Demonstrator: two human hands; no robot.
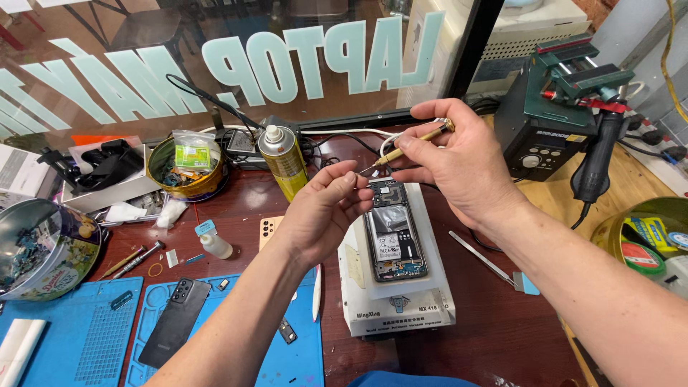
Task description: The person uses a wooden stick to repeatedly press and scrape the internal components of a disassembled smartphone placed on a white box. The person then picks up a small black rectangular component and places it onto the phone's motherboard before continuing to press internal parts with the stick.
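The right hand [459, 161] pinches a slim brass screwdriver [412, 143], light and stiff, while the left hand [322, 208] nips something tiny, unidentifiable, above the fragile opened phone [394, 236].

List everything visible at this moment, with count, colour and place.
Opened phone: one, dark, on the white block.
White block: one, table centre.
Phone back cover: one, black, on the blue mat.
Blue mat: two, bottom left.
Spray can: one, gold, behind the left hand.
Small bottle: one, white, left of centre.
Round tin: one, yellow, rear left.
Rework station: one, dark, rear right.
Screwdriver: one, brass, in the right hand.
Left hand: fingertips pinched at the tip.
Right hand: gripping the screwdriver.
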